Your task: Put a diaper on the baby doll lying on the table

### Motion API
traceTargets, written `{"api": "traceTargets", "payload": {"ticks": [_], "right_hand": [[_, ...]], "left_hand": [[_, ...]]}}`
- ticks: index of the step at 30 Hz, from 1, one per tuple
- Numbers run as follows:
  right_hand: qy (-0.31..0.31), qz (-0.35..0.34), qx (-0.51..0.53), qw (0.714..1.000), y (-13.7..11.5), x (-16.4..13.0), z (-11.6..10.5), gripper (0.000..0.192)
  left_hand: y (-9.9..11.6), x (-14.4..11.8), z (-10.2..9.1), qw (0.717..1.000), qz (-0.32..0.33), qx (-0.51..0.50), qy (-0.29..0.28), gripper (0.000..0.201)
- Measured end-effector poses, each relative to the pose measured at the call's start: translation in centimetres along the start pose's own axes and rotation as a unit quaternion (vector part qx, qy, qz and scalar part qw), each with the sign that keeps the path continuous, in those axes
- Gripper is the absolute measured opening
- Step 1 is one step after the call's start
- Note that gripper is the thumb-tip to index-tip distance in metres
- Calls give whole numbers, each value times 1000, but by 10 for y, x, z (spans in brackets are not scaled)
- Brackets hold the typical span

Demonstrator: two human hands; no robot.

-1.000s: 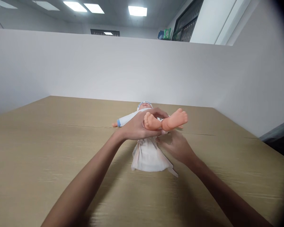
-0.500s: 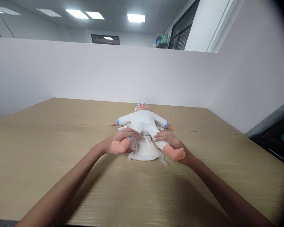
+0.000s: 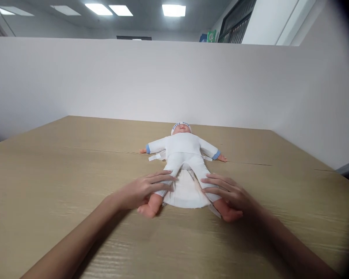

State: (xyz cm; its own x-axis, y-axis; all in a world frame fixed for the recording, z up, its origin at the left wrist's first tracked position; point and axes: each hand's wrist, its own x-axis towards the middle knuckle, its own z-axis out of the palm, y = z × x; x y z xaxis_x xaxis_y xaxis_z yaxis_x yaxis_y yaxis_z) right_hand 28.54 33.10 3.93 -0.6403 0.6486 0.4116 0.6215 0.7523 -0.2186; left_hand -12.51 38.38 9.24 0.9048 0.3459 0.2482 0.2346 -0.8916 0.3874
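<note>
A baby doll (image 3: 183,144) in a white suit with blue cuffs lies on its back, feet towards me, arms spread. Beneath its hips and between its legs is an unfolded white diaper (image 3: 187,193), a white tab (image 3: 154,157) sticking out on the left side. My left hand (image 3: 147,188) rests over the doll's lower leg on the left, fingers stretched across it. Across the other lower leg lies my right hand (image 3: 228,190), its fingers extended and slightly apart. Both bare feet of the doll show below my hands. My thumbs are mostly hidden.
The doll lies on a wide wood-grain table (image 3: 75,170) with a seam running across it. A white partition (image 3: 133,77) rises along the far edge. Beyond it are ceiling lights and a green package (image 3: 211,36).
The doll's legs have come down towards the table and lie straighter. My hands have moved down with them, and the fingers now lie across the legs. The camera view has tilted down slightly.
</note>
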Motion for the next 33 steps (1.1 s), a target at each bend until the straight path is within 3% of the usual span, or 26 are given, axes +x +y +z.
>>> {"api": "traceTargets", "payload": {"ticks": [7,15,21,26,30,33], "right_hand": [[-5,-13,-16,1000,0,-1,-2,39],[17,-57,-44,997,-3,2,-8,40],[6,-20,14,1000,-1,-1,-3,39],[-50,44,97,993,4,-2,-13,44],[-56,88,128,986,-11,6,-25,45],[-26,108,82,990,-37,12,-20,38]], "left_hand": [[4,-2,0,1000,-14,-5,-12,80],[6,0,-1,999,-24,25,-37,67],[12,1,-3,998,-44,-5,-40,70],[13,0,-7,995,-72,-57,-50,74],[26,10,-10,994,-98,-51,-19,60],[43,22,1,990,-141,-1,22,39]]}}
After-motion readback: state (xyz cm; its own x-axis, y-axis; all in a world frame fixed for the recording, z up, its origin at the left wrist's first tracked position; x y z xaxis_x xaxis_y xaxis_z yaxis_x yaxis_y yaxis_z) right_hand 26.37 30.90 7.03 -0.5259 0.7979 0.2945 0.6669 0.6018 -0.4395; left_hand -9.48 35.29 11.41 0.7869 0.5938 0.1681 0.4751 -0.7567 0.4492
